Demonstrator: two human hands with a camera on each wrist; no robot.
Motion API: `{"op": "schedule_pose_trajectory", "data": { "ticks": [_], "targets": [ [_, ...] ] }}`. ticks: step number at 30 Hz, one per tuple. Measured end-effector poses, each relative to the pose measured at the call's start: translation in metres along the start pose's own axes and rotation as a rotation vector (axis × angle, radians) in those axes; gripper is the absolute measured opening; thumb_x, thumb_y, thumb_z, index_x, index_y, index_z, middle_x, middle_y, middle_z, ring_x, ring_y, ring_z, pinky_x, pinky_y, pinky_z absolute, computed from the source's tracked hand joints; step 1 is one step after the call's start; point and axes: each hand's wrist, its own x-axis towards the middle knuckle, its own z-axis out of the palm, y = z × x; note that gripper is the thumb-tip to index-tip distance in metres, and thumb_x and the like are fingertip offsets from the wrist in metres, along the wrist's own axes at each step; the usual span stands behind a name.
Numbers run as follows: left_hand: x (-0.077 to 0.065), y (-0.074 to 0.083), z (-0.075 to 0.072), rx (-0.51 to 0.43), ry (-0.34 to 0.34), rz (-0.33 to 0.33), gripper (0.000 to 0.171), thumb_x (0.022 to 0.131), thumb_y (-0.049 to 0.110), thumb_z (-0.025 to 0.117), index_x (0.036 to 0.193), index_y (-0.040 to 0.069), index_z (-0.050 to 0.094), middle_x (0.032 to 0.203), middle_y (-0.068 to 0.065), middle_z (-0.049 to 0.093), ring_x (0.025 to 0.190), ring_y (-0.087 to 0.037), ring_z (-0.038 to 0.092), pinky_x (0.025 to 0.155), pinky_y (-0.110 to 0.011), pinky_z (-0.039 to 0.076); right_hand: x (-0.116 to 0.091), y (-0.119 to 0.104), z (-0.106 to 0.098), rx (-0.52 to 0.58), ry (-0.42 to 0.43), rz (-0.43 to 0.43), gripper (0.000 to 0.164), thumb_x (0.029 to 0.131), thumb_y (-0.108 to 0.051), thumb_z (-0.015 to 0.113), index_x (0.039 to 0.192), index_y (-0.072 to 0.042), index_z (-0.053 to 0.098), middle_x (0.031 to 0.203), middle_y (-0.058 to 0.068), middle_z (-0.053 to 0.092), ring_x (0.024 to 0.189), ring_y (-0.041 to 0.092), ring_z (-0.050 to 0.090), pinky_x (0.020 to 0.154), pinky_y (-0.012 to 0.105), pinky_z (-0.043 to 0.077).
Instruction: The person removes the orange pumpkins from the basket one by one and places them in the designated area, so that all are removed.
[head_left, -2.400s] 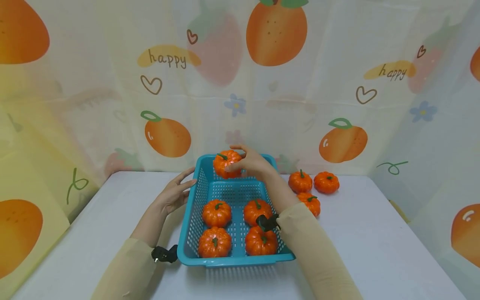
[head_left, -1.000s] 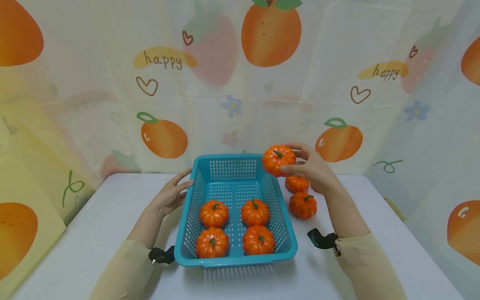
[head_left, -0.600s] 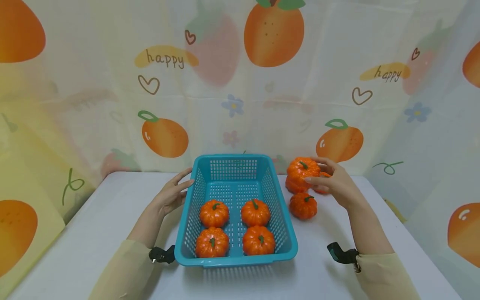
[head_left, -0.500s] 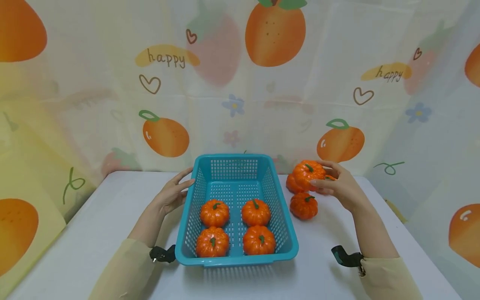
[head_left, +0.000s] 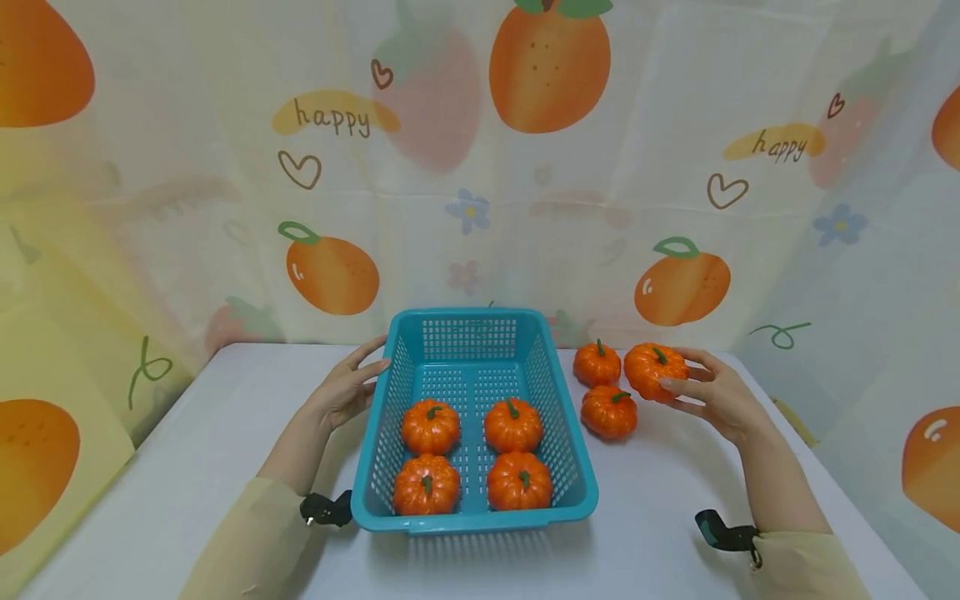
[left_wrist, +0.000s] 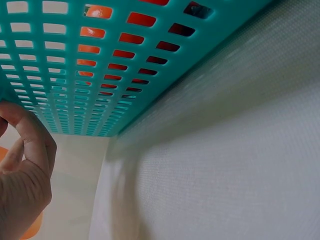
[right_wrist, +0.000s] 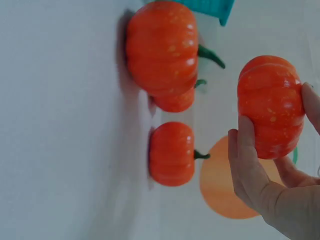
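Observation:
My right hand (head_left: 716,396) holds a small orange toy pumpkin (head_left: 654,372) with a green stem, thumb and fingers round its right side. The right wrist view shows this pumpkin (right_wrist: 270,107) raised off the table. Two more pumpkins stand just left of it, one at the back (head_left: 597,364) and one in front (head_left: 609,412). Another pumpkin (right_wrist: 172,154), seen in the right wrist view, is hidden behind the held one in the head view. My left hand (head_left: 347,392) touches the left side of a blue plastic basket (head_left: 472,523) with extended fingers.
Inside the basket, several pumpkins sit in two rows at the near end, among them one at the front left (head_left: 427,485). A white table (head_left: 675,533) bears everything. Behind it hangs a fruit-printed cloth (head_left: 450,208).
My right hand has carried the pumpkin from above the basket's far end rightward, past the rim, and lowered it beside the other pumpkins. My left hand has stayed at the basket's side.

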Motion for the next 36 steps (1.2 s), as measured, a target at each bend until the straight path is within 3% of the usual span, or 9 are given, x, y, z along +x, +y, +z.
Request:
{"op": "schedule_pose_trajectory", "data": {
  "ticks": [8, 15, 23, 36],
  "targets": [
    [-0.003, 0.003, 0.001, 0.003, -0.008, 0.005, 0.07, 0.1, 0.026, 0.058, 0.158, 0.024, 0.02, 0.111, 0.005, 0.06, 0.092, -0.012, 0.067, 0.077, -0.022, 0.06, 0.0, 0.015, -0.01, 0.006, -0.001, 0.053, 0.08, 0.094, -0.026, 0.067, 0.155, -0.006, 0.019, 0.139, 0.013, 0.037, 0.1, 0.006, 0.057, 0.092, 0.033, 0.059],
    [-0.004, 0.003, 0.002, 0.006, -0.004, -0.002, 0.071, 0.1, 0.027, 0.059, 0.159, 0.024, 0.019, 0.111, 0.004, 0.06, 0.091, -0.011, 0.067, 0.077, -0.022, 0.06, 0.001, 0.03, -0.016, 0.006, 0.012, 0.144, 0.087, 0.094, -0.028, 0.068, 0.157, -0.004, 0.014, 0.149, 0.023, 0.026, 0.112, 0.018, 0.05, 0.091, 0.03, 0.059],
    [-0.005, 0.003, 0.002, 0.002, -0.001, 0.009, 0.069, 0.1, 0.025, 0.058, 0.158, 0.023, 0.022, 0.108, 0.006, 0.062, 0.089, -0.011, 0.067, 0.076, -0.021, 0.06, 0.002, 0.043, -0.018, 0.0, 0.02, 0.209, 0.086, 0.094, -0.028, 0.068, 0.156, -0.002, 0.014, 0.152, 0.025, 0.023, 0.102, 0.012, 0.054, 0.09, 0.029, 0.059],
    [-0.003, 0.002, 0.002, -0.012, 0.008, -0.002, 0.068, 0.1, 0.023, 0.058, 0.158, 0.024, 0.022, 0.106, 0.005, 0.063, 0.087, -0.011, 0.068, 0.074, -0.023, 0.06, 0.01, 0.056, -0.017, 0.006, 0.058, 0.281, 0.087, 0.094, -0.027, 0.067, 0.157, -0.003, 0.012, 0.156, 0.028, 0.015, 0.121, 0.031, 0.041, 0.086, 0.027, 0.06]
  ]
}}
